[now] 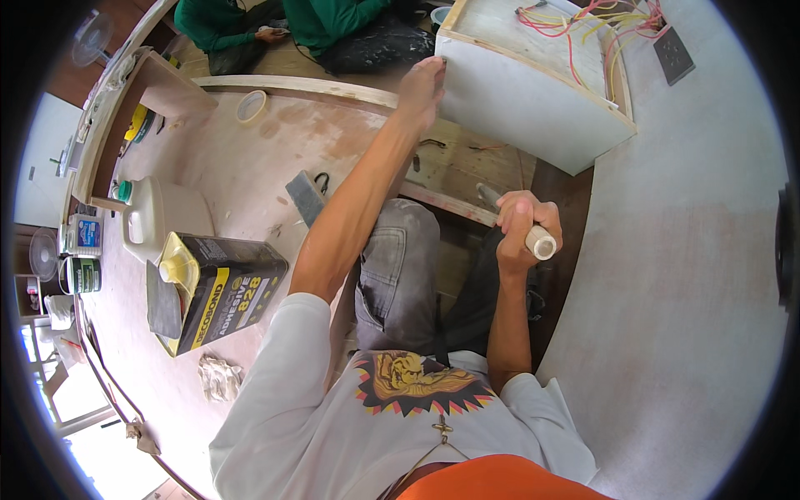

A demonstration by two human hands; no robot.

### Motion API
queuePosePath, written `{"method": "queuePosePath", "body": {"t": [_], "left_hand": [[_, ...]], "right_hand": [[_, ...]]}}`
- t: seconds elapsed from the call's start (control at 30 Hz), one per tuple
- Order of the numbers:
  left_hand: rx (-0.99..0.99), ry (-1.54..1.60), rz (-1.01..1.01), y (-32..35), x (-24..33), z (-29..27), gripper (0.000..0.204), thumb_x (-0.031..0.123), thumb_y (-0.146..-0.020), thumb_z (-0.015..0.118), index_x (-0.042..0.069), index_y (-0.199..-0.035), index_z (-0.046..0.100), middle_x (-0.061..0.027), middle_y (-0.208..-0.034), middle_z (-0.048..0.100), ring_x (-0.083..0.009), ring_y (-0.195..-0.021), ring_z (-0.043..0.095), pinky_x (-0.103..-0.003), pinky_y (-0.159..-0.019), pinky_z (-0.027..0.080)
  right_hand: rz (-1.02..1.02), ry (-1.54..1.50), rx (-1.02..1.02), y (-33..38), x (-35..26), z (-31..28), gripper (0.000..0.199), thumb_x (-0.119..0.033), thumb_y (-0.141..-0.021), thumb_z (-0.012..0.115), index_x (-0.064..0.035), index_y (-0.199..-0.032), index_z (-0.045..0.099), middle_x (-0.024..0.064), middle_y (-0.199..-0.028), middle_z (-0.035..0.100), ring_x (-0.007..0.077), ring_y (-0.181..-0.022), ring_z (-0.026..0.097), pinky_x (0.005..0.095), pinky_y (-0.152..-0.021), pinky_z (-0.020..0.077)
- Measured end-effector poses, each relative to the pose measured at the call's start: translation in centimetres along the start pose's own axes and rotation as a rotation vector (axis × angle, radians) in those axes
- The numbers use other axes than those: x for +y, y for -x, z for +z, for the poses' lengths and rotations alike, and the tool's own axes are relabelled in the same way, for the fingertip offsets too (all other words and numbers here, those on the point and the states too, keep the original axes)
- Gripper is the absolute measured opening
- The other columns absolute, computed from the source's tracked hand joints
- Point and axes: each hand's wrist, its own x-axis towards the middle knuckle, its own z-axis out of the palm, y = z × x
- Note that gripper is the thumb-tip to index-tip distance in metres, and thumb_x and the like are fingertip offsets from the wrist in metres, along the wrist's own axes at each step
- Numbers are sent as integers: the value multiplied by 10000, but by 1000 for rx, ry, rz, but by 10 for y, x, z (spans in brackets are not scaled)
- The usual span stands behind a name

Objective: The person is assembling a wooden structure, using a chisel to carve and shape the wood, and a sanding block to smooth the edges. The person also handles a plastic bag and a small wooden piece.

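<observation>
My left hand [422,86] reaches forward with the arm stretched out and presses against the near left edge of a white box-shaped cabinet part [533,100]. My right hand [523,223] is closed around the pale wooden handle of a tool [539,242]; its metal blade end [486,194] points toward the dark gap below the cabinet part. My grey trouser leg [396,275] lies between the two arms.
Red and yellow wires [596,25] lie on top of the cabinet part. A black and yellow adhesive can [225,292], a white jug [158,217], a tape roll [251,107] and a rag [218,377] rest on the curved plywood surface at left. Two people in green [283,25] sit beyond.
</observation>
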Motion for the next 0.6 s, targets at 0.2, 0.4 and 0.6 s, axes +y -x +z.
{"method": "queuePosePath", "body": {"t": [0.2, 0.4, 0.6], "left_hand": [[-46, -88, 29, -26, -7, -16, 397, 310, -966, 631, 124, -1310, 561, -15, -1316, 571, -188, -1292, 464, -450, -1128, 291], [-80, -121, 83, -31, -16, -23, 272, 294, -966, 618, 154, -1199, 602, 15, -1172, 606, -160, -1175, 505, -425, -1072, 332], [-72, -92, 97, -32, -20, -35, 246, 305, -987, 600, 147, -1176, 607, 15, -1116, 601, -153, -1120, 528, -404, -1036, 371]], "right_hand": [[47, 2, 16, 5, 5, 3, 235, -37, -960, 587, -46, -767, 455, 132, -674, 659, 103, -481, 523, 259, -468, 425], [78, 1, 34, 11, 15, 4, 233, -45, -956, 599, -44, -762, 471, 115, -654, 648, 96, -479, 513, 264, -474, 425], [105, -35, 54, 13, 24, 4, 231, -49, -956, 606, -46, -764, 478, 104, -626, 626, 94, -477, 506, 265, -485, 429]]}}
